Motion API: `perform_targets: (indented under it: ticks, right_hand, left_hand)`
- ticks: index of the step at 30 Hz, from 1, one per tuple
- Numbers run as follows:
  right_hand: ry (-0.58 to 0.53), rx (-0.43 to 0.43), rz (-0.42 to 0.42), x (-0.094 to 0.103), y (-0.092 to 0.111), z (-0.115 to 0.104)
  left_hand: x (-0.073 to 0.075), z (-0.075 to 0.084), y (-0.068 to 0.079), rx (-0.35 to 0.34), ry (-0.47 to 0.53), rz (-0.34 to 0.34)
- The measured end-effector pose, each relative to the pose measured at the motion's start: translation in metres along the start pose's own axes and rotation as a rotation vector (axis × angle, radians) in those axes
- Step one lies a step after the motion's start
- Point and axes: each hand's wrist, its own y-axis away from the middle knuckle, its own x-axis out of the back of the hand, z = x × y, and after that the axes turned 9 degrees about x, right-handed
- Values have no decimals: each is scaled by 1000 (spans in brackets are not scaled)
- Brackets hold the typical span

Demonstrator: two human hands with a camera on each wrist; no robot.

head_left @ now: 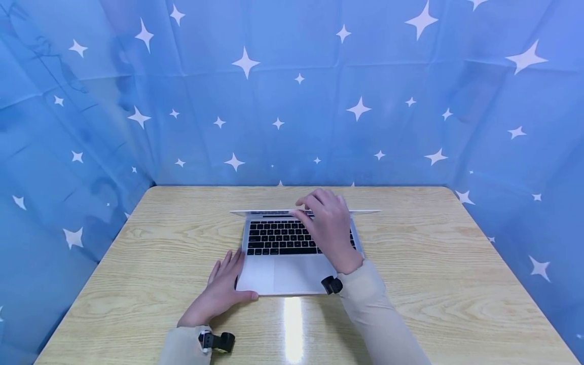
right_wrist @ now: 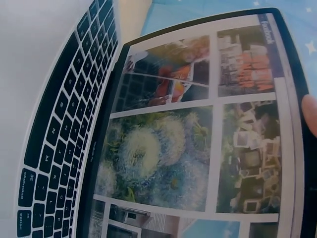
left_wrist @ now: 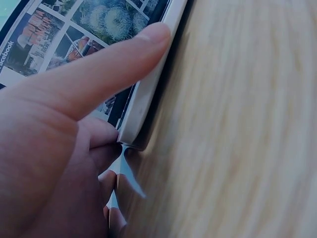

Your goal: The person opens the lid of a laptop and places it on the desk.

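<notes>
An open silver laptop (head_left: 257,276) lies on the table with its black keyboard (head_left: 274,238) towards me. Its lid (head_left: 264,211) stands up and appears as a thin strip in the head view. The right hand (head_left: 329,225) pinches the lid's top edge, thumb on the screen side; a fingertip (right_wrist: 311,114) shows at that edge in the right wrist view. Tiled pictures fill the screen (right_wrist: 163,144). The left hand (head_left: 221,290) rests beside the laptop's front left corner, fingers along the side. Its thumb (left_wrist: 99,74) lies straight against the front edge.
The wooden table (head_left: 173,243) extends to both sides of the laptop. A blue curtain (head_left: 292,132) with white stars hangs behind and at the sides. Small black devices sit at the left wrist (head_left: 218,341) and right wrist (head_left: 331,285).
</notes>
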Motion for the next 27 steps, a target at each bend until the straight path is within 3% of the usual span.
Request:
perform_targets:
  ticks: [27]
  right_hand:
    - [10,74,91,-14,-7,14]
  left_hand:
    - [0,0,0,9,9,-1]
